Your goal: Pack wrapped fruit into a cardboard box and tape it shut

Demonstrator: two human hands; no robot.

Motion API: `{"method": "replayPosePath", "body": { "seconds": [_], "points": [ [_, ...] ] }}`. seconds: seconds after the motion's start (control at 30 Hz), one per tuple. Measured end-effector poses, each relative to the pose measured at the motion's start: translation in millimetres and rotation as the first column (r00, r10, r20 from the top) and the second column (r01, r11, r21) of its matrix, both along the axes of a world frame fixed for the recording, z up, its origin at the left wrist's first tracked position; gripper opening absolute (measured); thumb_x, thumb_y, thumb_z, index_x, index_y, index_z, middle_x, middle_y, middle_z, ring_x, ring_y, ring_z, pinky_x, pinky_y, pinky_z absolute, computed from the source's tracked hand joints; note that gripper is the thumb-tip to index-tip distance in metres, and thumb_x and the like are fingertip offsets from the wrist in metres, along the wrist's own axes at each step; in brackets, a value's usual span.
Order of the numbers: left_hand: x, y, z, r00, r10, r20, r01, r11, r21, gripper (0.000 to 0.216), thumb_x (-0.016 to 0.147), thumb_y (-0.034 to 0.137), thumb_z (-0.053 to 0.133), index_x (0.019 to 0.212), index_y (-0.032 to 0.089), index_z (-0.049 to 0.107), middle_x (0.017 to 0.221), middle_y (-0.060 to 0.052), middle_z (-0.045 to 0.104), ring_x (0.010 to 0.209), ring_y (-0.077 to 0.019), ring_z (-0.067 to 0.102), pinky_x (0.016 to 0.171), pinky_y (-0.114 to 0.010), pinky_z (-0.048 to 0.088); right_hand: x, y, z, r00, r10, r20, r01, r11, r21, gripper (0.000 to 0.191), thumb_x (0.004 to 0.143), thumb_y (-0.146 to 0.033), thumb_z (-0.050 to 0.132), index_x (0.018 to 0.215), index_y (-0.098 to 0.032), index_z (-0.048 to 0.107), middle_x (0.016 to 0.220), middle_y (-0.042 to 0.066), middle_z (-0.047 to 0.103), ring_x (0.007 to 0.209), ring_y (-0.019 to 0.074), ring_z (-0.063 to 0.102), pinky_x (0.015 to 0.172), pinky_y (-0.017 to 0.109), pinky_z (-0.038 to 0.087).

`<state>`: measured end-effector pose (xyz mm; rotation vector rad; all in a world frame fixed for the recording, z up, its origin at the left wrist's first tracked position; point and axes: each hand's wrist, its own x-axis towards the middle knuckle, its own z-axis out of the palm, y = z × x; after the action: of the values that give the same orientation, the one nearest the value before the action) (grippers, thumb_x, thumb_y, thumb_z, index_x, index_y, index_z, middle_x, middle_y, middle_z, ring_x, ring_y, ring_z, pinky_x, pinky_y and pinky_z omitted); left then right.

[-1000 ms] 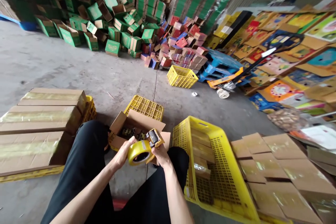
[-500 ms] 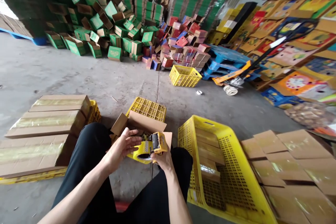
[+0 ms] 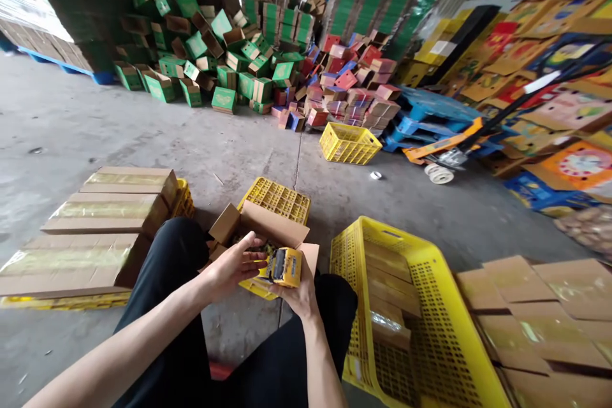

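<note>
A yellow tape dispenser [image 3: 289, 266] with a dark roller is gripped in my right hand [image 3: 302, 293], in front of an open cardboard box [image 3: 272, 222]. My left hand [image 3: 236, 266] is beside the dispenser's left side, fingers apart and pointing toward it; whether the fingertips touch it I cannot tell. The box stands between my knees on an upturned yellow crate [image 3: 282, 199], its flaps raised. Small dark and yellowish contents show inside, partly covered by my hands and too unclear to name.
Taped cartons [image 3: 102, 211] lie on crates at my left. To my right, a big yellow crate [image 3: 447, 306] holds several small cartons, with more cartons [image 3: 540, 312] beyond. Farther off are another yellow crate [image 3: 350, 144], a pallet jack [image 3: 449, 150] and a heap of green boxes [image 3: 223, 99].
The tape dispenser has turned in my right hand, so its yellow top now faces me and its tape roll shows less. My left hand stays open beside it. The whole view has shifted slightly.
</note>
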<state>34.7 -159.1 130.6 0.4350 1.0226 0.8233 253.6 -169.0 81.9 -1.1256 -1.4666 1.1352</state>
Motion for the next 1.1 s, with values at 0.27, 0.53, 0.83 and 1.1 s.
{"method": "replayPosePath", "body": {
  "seconds": [0.27, 0.53, 0.83, 1.1],
  "points": [
    [-2, 10, 4.3, 0.993, -0.119, -0.014, 0.119, 0.992, 0.046, 0.064, 0.078, 0.067, 0.080, 0.120, 0.021, 0.067, 0.106, -0.010, 0.077, 0.110, -0.0292, 0.072, 0.098, -0.038, 0.051, 1, 1, -0.6, 0.998, 0.004, 0.069, -0.008, 0.998, 0.065, 0.072, 0.063, -0.067, 0.094, 0.111, -0.024, 0.061, 0.098, 0.004, 0.068, 0.085, 0.0255, 0.069, 0.072, 0.035, 0.062],
    [-9, 8, -1.2, 0.978, -0.202, -0.054, 0.206, 0.974, 0.091, 0.054, 0.081, 0.069, 0.075, 0.093, 0.017, 0.079, 0.106, -0.009, 0.078, 0.098, -0.0243, 0.069, 0.089, -0.034, 0.050, -3, 2, -0.3, 0.998, 0.013, 0.062, -0.017, 0.998, 0.059, 0.064, 0.067, -0.057, 0.094, 0.110, -0.025, 0.059, 0.097, 0.001, 0.067, 0.085, 0.0230, 0.068, 0.072, 0.033, 0.062],
    [-3, 9, 5.4, 0.963, -0.248, -0.106, 0.257, 0.963, 0.075, 0.067, 0.084, 0.081, 0.067, 0.086, 0.016, 0.083, 0.113, -0.015, 0.081, 0.107, -0.0300, 0.072, 0.091, -0.034, 0.054, -3, 2, -1.0, 0.991, 0.028, 0.130, -0.031, 0.999, 0.022, 0.070, 0.066, -0.065, 0.091, 0.113, -0.025, 0.058, 0.099, 0.002, 0.068, 0.090, 0.0259, 0.069, 0.074, 0.036, 0.062],
    [1, 16, 2.3, 0.952, -0.273, -0.137, 0.285, 0.955, 0.075, 0.078, 0.082, 0.089, 0.062, 0.081, 0.013, 0.082, 0.097, -0.016, 0.079, 0.083, -0.0254, 0.070, 0.076, -0.033, 0.054, -9, 1, 6.2, 0.991, 0.096, 0.089, -0.094, 0.995, -0.028, 0.062, 0.071, -0.056, 0.091, 0.114, -0.024, 0.058, 0.106, 0.006, 0.070, 0.096, 0.0283, 0.071, 0.072, 0.034, 0.062]
  ]
}}
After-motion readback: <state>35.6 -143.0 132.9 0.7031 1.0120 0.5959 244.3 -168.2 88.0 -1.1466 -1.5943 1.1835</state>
